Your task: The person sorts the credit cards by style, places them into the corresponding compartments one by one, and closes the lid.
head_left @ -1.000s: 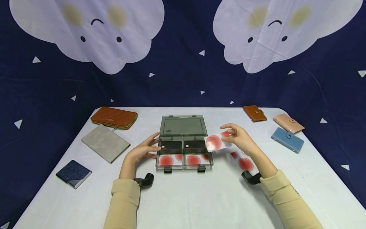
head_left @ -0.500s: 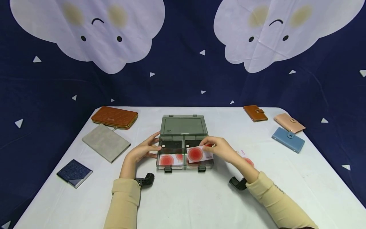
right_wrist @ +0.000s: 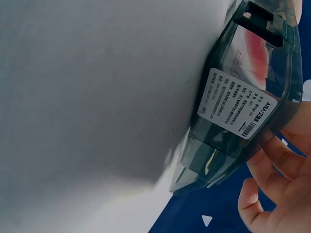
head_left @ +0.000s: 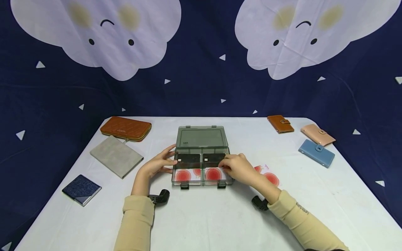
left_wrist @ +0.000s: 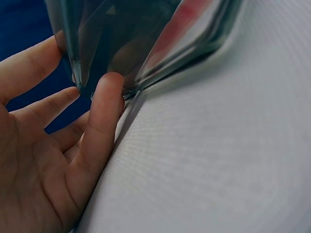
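Observation:
A clear grey-green plastic organizer box (head_left: 202, 184) stands with its lid (head_left: 202, 137) raised. My left hand (head_left: 158, 163) rests against its left side, thumb on the wall and straight fingers at the back corner. Black cards (head_left: 188, 161) fill the two rear compartments. White cards with red circles lie in the front ones, a left card (head_left: 183, 175) and a right card (head_left: 213, 173). Over the right wall reaches my right hand (head_left: 242, 169), fingertips at that right card's end; I cannot tell whether they pinch it. A printed label (right_wrist: 237, 103) shows on the box's outside.
To the right of the box, red-circle cards (head_left: 270, 179) lie on the white table (head_left: 201, 219). Brown (head_left: 280, 124), pink (head_left: 318, 135) and blue card holders (head_left: 316, 153) lie far right. A brown wallet (head_left: 126, 129), grey pouch (head_left: 116, 157) and navy holder (head_left: 81, 190) lie left.
My right hand has carried a red-circle card leftward from beside the box and lowered it into the front right compartment. My left hand has stayed at the box's left side.

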The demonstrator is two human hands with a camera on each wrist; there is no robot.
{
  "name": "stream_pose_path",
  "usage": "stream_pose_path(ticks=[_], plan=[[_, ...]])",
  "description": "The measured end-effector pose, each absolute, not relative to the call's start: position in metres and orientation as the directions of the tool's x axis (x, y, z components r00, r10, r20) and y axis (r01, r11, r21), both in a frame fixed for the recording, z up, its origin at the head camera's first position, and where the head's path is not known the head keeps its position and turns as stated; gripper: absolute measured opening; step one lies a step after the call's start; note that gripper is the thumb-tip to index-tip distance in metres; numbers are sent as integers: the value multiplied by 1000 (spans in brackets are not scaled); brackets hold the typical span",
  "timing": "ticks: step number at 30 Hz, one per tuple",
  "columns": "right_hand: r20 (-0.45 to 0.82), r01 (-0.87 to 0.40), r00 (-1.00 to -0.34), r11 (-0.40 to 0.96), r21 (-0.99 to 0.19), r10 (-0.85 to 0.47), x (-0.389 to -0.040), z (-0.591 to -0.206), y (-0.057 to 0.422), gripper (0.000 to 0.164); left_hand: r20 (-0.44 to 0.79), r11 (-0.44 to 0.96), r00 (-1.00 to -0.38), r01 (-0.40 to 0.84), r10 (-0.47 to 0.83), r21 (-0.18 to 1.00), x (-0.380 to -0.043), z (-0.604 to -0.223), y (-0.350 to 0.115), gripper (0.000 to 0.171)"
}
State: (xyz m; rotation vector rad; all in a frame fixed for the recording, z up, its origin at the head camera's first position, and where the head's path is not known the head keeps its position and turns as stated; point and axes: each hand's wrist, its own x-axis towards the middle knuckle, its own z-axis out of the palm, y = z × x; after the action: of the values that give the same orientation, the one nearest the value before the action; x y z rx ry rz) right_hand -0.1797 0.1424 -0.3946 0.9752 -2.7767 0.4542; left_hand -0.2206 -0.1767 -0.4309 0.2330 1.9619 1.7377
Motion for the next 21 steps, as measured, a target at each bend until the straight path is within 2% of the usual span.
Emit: stream_pose_path(ticks=[5, 9, 13, 18, 21], plan=[[284, -677, -723, 729, -103, -630, -179, -396, 143, 12, -254, 169, -857, -198, 447, 965, -221, -431, -177, 80], [281, -698, -702, 710, -91, -655, -179, -396, 145, 13, -254, 167, -856, -199, 450, 966, -221, -431, -177, 80], [254, -704, -710, 665, -247, -657, -181, -390, 154, 17, -257, 167, -855, -202, 450, 965, -220, -431, -177, 80], [216, -585, -801, 654, -479, -558, -185, -380, 184, 22, -259, 163, -854, -207, 451, 965, -220, -431, -176, 80], [206, -526, -841, 670, -523, -500, -189, -378, 206, 23, -258, 163, -854, -206, 452, 965, -220, -431, -176, 80]])
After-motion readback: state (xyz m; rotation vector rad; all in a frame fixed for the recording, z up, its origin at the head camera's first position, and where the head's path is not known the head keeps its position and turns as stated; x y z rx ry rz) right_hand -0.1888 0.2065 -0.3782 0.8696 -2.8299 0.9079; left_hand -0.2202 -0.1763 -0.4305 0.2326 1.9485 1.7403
